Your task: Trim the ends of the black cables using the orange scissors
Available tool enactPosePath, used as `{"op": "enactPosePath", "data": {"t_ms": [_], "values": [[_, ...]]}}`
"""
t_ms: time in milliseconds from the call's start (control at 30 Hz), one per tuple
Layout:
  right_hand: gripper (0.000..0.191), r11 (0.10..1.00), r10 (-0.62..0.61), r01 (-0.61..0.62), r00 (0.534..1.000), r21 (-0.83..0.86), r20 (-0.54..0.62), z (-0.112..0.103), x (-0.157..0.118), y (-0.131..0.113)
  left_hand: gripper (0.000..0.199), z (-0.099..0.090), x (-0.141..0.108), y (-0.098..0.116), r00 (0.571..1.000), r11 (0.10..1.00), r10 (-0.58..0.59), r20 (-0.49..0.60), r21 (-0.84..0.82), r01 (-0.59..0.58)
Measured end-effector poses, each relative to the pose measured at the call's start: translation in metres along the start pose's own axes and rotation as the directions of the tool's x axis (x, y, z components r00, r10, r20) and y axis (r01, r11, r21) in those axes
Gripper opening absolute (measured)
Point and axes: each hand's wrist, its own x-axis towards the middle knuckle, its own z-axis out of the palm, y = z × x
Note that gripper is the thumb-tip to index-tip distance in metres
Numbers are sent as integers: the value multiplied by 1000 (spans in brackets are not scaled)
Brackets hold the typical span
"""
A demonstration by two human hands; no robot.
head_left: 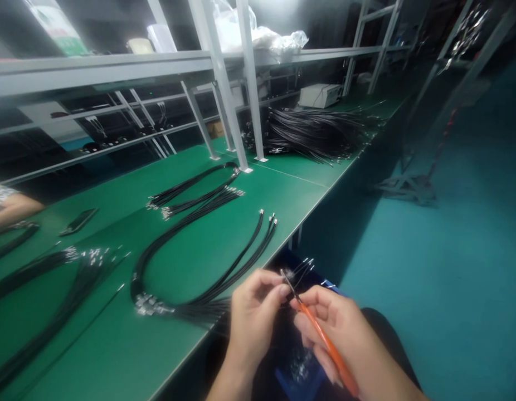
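My left hand (258, 312) is closed in a pinch at the table's front edge, on the end of a black cable. My right hand (335, 328) is wrapped round an orange-handled tool (325, 337) with a slim dark metal tip. That tip meets the cable end at my left fingertips; the exact kind of tool is unclear. Just beyond my fingers, several thin black cables (302, 270) stick out with silvery ends. To the left, a curved bundle of black cables (149, 259) lies on the green table (191, 245), its strands running toward my left hand.
More cable bundles (36, 273) lie at the left, near a phone (78, 221) and another person's arm (15, 209). A large heap of black cables (312, 131) lies farther back by a pale box (320, 96). White shelf posts (228, 94) rise from the table. Below my hands is a blue bin (300, 379).
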Motion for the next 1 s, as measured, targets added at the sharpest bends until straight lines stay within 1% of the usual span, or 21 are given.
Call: {"op": "enactPosePath", "data": {"t_ms": [133, 200, 267, 333, 433, 667, 800, 900, 1000], "values": [[24, 1000, -20, 20, 999, 18, 39, -7, -6, 2, 5, -1, 1, -2, 1000, 1000, 12, 0, 27, -12], [24, 1000, -18, 16, 998, 27, 57, -9, -8, 2, 6, 0, 1, -3, 999, 997, 45, -27, 68, -43], [19, 1000, 10, -11, 997, 10, 77, -9, -8, 2, 7, 1, 0, -4, 994, 988, 97, -49, 124, -90], [13, 1000, 29, -28, 998, -14, 60, -7, -7, -1, 8, 2, -1, -6, 988, 974, 149, -47, 177, -139], [14, 999, 20, -20, 1000, -39, 3, -3, -4, -4, 9, 3, -3, -7, 981, 958, 191, -19, 223, -183], [12, 991, 30, -33, 999, -132, -24, -3, -1, -5, 11, 3, -4, -8, 977, 940, 215, -5, 273, -205], [11, 987, 40, -40, 999, -153, -8, -4, 0, -4, 11, 4, -4, -9, 976, 939, 217, -7, 274, -207], [8, 987, 31, -29, 1000, -161, 7, -4, -2, -4, 10, 4, -4, -9, 975, 937, 222, -6, 279, -211], [6, 980, 4, -6, 1000, -198, -11, -5, -6, -4, 8, 3, -2, -9, 974, 936, 226, -31, 284, -208]]}}
